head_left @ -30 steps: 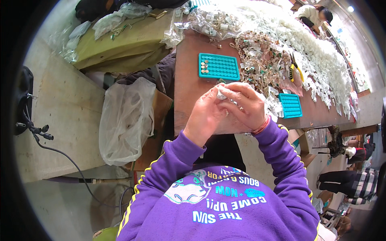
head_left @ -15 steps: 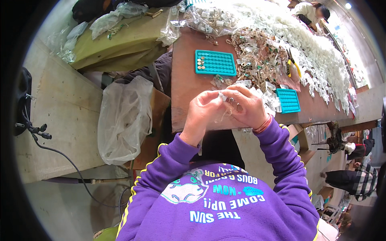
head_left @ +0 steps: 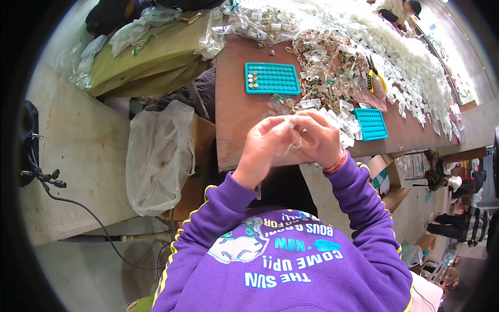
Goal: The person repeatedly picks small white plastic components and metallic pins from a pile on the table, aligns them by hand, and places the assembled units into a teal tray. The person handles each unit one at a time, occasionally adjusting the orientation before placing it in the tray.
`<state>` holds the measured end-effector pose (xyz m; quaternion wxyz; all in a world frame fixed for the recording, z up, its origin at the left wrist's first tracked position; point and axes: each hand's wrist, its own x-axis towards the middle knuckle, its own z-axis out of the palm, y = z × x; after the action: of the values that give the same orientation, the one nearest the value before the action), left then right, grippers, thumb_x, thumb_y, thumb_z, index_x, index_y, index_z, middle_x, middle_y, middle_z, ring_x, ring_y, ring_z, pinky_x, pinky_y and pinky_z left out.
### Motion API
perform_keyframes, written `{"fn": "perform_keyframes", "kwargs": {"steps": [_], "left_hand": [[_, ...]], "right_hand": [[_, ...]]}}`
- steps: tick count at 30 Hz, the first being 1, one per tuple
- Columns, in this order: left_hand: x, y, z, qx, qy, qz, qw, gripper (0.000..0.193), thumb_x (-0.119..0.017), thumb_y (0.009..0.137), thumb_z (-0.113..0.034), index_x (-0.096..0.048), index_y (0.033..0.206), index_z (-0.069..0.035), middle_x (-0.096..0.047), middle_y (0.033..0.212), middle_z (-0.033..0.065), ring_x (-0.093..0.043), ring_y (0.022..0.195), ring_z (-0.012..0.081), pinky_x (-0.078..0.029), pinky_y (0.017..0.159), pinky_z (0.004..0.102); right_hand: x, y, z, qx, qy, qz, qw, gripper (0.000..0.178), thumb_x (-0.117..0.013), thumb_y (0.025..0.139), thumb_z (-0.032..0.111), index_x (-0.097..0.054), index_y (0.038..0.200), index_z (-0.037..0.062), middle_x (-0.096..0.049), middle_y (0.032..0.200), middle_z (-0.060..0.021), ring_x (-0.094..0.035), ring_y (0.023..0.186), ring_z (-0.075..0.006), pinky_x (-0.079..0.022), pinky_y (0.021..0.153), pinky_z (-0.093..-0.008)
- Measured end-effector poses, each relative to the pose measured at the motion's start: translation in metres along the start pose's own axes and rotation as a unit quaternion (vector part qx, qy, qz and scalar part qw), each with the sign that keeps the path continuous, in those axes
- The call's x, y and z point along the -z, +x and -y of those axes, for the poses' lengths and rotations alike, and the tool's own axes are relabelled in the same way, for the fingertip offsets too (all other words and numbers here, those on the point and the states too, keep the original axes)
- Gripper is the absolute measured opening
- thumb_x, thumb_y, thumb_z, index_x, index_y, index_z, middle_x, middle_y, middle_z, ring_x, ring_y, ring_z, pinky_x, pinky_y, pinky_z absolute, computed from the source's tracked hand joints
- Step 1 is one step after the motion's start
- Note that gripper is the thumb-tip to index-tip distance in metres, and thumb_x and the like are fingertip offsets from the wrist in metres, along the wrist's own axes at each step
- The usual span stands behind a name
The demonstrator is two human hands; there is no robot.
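Observation:
Close together over the table's front edge, my left hand [head_left: 263, 148] and my right hand [head_left: 321, 140] meet at their fingertips. Between them is pinched a small white piece [head_left: 290, 124]; a thin, translucent strand or film hangs below it, too fine to make out. The fingers of both hands are curled and partly hide what they hold. Just beyond my hands lies a teal tray [head_left: 285, 79] of small hollows, with several small round pale discs [head_left: 252, 79] at its left side. A second teal tray [head_left: 371, 125] lies right of my right hand, beside loose white tags.
A heap of small corded parts [head_left: 327, 62] covers the brown table [head_left: 231, 104] beyond my hands. Yellow-handled pliers [head_left: 375, 80] rest on it. Farther right spreads a large mound of white pieces [head_left: 410, 78]. A clear plastic bag [head_left: 160, 161] hangs at the left.
The head view has shifted a little, so the table and trays appear slightly farther left and up. My hands stay together, with the fingers of my right hand slightly shifted around the white piece.

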<state>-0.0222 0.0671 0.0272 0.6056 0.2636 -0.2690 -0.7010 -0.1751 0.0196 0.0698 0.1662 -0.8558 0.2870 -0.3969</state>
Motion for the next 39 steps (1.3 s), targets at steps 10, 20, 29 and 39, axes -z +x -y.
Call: {"fn": "perform_keyframes", "kwargs": {"steps": [10, 20, 29, 39], "left_hand": [[0.032, 0.021, 0.011, -0.115, -0.168, -0.074, 0.976, 0.024, -0.056, 0.095, -0.010, -0.057, 0.118, 0.000, -0.064, 0.107, 0.0107, -0.064, 0.098, 0.0217, -0.053, 0.090, 0.0339], [0.043, 0.017, 0.015, -0.158, -0.197, -0.060, 0.966, 0.030, -0.056, 0.095, -0.012, -0.055, 0.124, -0.003, -0.063, 0.112, 0.0101, -0.062, 0.101, 0.0224, -0.052, 0.088, 0.0357], [0.048, 0.012, 0.015, -0.189, -0.250, -0.069, 0.947, 0.029, -0.056, 0.095, -0.014, -0.055, 0.124, -0.007, -0.060, 0.116, 0.0105, -0.060, 0.105, 0.0235, -0.053, 0.087, 0.0383], [0.048, 0.009, 0.015, -0.181, -0.217, -0.076, 0.956, 0.032, -0.058, 0.094, -0.015, -0.053, 0.125, -0.008, -0.060, 0.114, 0.0102, -0.058, 0.104, 0.0239, -0.050, 0.085, 0.0422]], "right_hand": [[0.012, -0.023, -0.025, -0.324, 0.216, -0.153, 0.908, 0.019, -0.058, 0.093, 0.007, -0.065, 0.110, -0.0008, -0.068, 0.099, -0.0077, -0.065, 0.089, -0.0134, -0.051, 0.081, -0.0252], [-0.009, -0.032, -0.013, -0.119, -0.042, 0.002, 0.992, 0.011, -0.065, 0.080, 0.003, -0.068, 0.090, 0.0058, -0.065, 0.084, -0.0096, -0.063, 0.077, -0.0269, -0.051, 0.068, -0.0344], [-0.044, 0.022, -0.045, 0.025, -0.240, 0.156, 0.958, 0.008, -0.060, 0.077, 0.013, -0.064, 0.079, 0.0070, -0.059, 0.085, -0.0064, -0.060, 0.087, -0.0236, -0.051, 0.076, -0.0349], [-0.051, 0.025, -0.048, 0.017, -0.244, 0.125, 0.961, 0.007, -0.058, 0.076, 0.010, -0.062, 0.080, 0.0050, -0.060, 0.080, -0.0096, -0.062, 0.078, -0.0287, -0.050, 0.071, -0.0390]]}}
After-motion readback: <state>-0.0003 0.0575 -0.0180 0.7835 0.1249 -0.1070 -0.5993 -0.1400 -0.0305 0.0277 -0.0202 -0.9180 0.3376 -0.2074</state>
